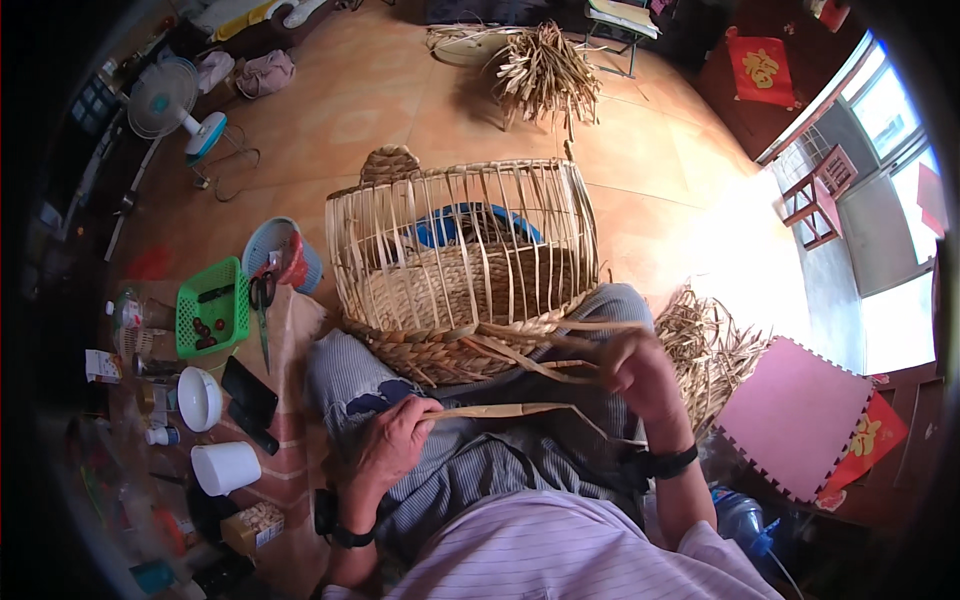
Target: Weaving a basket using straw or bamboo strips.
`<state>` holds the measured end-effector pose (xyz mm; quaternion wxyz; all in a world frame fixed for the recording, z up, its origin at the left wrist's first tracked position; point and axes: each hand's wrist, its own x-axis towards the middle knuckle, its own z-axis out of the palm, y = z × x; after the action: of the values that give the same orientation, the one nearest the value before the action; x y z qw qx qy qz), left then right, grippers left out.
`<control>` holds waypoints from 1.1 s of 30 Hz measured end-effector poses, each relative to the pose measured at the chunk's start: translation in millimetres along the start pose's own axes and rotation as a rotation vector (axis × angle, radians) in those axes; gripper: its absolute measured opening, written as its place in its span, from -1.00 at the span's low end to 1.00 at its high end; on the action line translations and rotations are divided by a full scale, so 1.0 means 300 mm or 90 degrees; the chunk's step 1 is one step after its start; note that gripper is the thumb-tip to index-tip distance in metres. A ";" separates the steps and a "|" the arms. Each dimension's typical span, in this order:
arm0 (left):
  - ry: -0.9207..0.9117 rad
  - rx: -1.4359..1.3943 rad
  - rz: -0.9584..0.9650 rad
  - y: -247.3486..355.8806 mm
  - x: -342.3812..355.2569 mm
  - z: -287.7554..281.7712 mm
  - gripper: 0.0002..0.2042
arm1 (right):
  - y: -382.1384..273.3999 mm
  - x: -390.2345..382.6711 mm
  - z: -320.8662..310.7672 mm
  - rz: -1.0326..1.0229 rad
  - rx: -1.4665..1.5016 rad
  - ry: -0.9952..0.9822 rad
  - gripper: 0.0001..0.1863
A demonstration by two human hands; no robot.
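My left hand grips a flat pale straw strip, which reaches rightward and bends down toward my right wrist. My right hand is raised beside loose strands at the basket's lower edge; its curled fingers are blurred, and I cannot tell what they hold. A woven basket stands by my legs, with a braided lower band and an openwork upper part of upright strips. Through it a blue round object shows behind.
Left are a green basket, scissors, bins, a white bowl, a cup and a fan. Right are straw piles, a pink mat and a wooden chair. More straw stands behind.
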<state>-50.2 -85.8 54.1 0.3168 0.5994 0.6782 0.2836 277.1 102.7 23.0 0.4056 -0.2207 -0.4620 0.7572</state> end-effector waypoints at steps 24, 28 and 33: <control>0.154 -0.134 0.024 0.178 0.296 0.097 -0.69 | 0.032 0.115 0.370 -0.185 -0.730 -0.103 -0.75; 0.204 0.042 0.074 0.130 0.340 0.056 -0.68 | 0.063 0.158 0.344 -0.148 -0.668 0.040 -0.89; 0.192 0.174 0.081 0.113 0.383 0.058 -0.68 | 0.088 0.198 0.307 -0.101 -0.680 0.078 -0.85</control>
<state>-24.6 32.5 58.6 0.1089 0.6293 0.7109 0.2946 167.0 96.9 46.0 0.3192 -0.4043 -0.7732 0.3699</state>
